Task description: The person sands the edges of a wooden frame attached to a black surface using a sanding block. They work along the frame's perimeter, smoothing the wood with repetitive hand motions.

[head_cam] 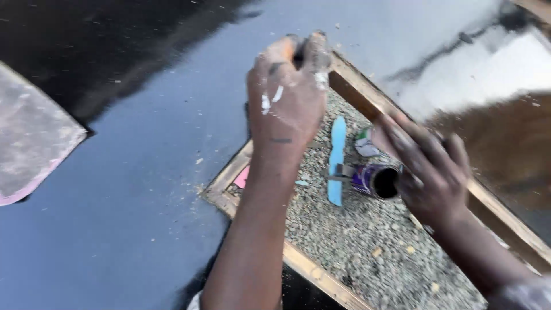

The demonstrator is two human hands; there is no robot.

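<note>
Glossy dark desk (132,189) fills most of the view, with pale glare running across its top and upper right and small crumbs of grit scattered near the centre. At the left edge lies a greyish sheet (28,143) with a pink border. A wooden frame (229,172) sits tilted across the lower right of the picture, and its inside is filled with fine gravel (356,241).

On the gravel, right of centre, lies a light blue stick (336,163), roughly upright in the picture. Just right of it a small purple can (376,181) lies on its side, its dark open mouth turned toward the lower right. A crumpled white scrap (365,146) sits just above the can, and a pink bit (243,178) shows at the frame's left rail.

The left hand (287,95), smeared with white and grey paste, is raised above the frame's upper corner in the top centre of the picture. Its fingers are curled tight into a fist; whether anything is inside it cannot be told.

The right hand (430,172) reaches in from the lower right, fingers spread and bent loosely, resting at the can's right side and touching it. It looks open rather than clamped round the can.
</note>
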